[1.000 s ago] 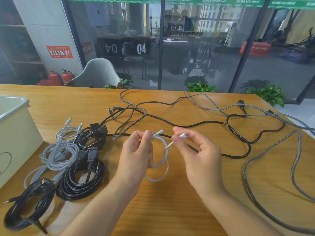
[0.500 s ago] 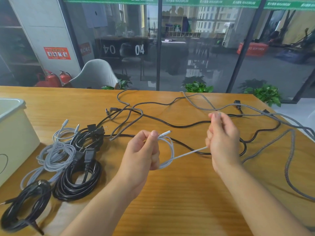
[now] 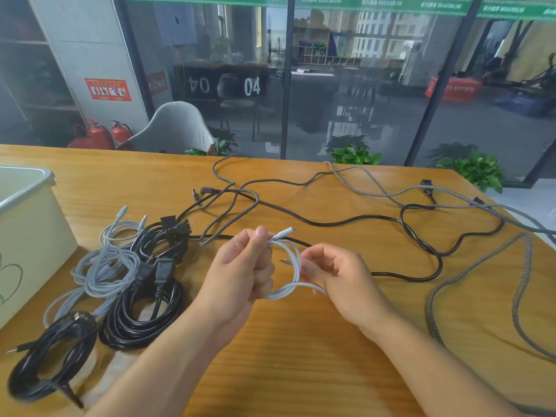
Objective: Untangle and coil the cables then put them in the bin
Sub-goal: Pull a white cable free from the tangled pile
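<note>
A short white cable (image 3: 293,266) is wound into a small loop between my hands, above the wooden table (image 3: 301,356). My left hand (image 3: 240,269) grips one side of the loop, with a white plug sticking out past the thumb. My right hand (image 3: 340,275) pinches the loop's other side with curled fingers. The cream bin (image 3: 33,236) stands at the left edge. Beside it lie several coiled cables: a grey coil (image 3: 102,266), a black coil (image 3: 144,314) and another black coil (image 3: 45,365). Loose black cable (image 3: 331,221) and braided grey cable (image 3: 451,290) sprawl across the far and right table.
A second black coil with plugs (image 3: 168,236) lies behind the grey one. Beyond the table's far edge are a grey chair (image 3: 174,127), potted plants (image 3: 355,152) and a glass wall. Bare wood shows in front of my hands.
My right hand, which had drawn the white cable's end out to the right, has come back in to the loop. The loop in my left hand has gained a turn.
</note>
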`<control>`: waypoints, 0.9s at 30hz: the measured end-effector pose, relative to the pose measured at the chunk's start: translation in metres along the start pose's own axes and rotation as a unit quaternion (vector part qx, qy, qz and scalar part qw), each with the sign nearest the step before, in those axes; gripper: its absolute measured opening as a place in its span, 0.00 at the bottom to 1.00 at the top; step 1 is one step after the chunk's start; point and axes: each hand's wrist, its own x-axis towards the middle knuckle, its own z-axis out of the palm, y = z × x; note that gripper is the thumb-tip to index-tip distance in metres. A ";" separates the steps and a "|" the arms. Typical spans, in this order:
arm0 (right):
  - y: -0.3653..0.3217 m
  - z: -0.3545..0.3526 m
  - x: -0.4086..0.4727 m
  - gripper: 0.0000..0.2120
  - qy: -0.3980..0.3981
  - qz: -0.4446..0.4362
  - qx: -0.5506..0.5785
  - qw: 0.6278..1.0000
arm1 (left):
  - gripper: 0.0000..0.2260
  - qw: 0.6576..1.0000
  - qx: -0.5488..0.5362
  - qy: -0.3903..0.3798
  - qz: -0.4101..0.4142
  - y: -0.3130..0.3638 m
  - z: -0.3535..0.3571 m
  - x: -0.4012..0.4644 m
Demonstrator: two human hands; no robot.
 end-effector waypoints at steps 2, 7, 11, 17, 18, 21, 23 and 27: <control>-0.004 0.003 -0.001 0.06 -0.009 0.026 0.075 0.997 | 0.09 1.000 0.003 -0.001 -0.004 0.000 -0.001 0.000; -0.009 0.004 -0.005 0.11 -0.072 0.057 0.161 0.983 | 0.10 1.000 0.019 0.006 -0.010 -0.005 -0.003 0.002; -0.015 0.004 -0.009 0.13 -0.101 0.043 0.176 0.978 | 0.12 0.999 0.045 0.019 -0.013 -0.010 -0.004 0.003; -0.016 0.009 -0.012 0.17 -0.101 0.066 0.251 0.960 | 0.12 0.992 0.111 0.055 -0.003 -0.014 -0.005 0.005; -0.015 0.010 -0.013 0.17 -0.114 0.057 0.252 0.959 | 0.12 0.992 0.113 0.054 0.000 -0.014 -0.005 0.005; -0.011 0.017 -0.015 0.14 -0.115 -0.019 0.158 0.981 | 0.13 0.991 0.122 0.046 0.008 -0.015 -0.003 0.004; -0.008 0.023 -0.014 0.09 -0.068 -0.074 0.058 0.993 | 0.13 0.990 0.131 0.052 0.006 -0.015 -0.003 0.004; -0.004 0.023 -0.010 0.02 0.048 -0.121 -0.022 0.991 | 0.11 0.992 0.111 0.059 0.008 -0.013 -0.005 0.006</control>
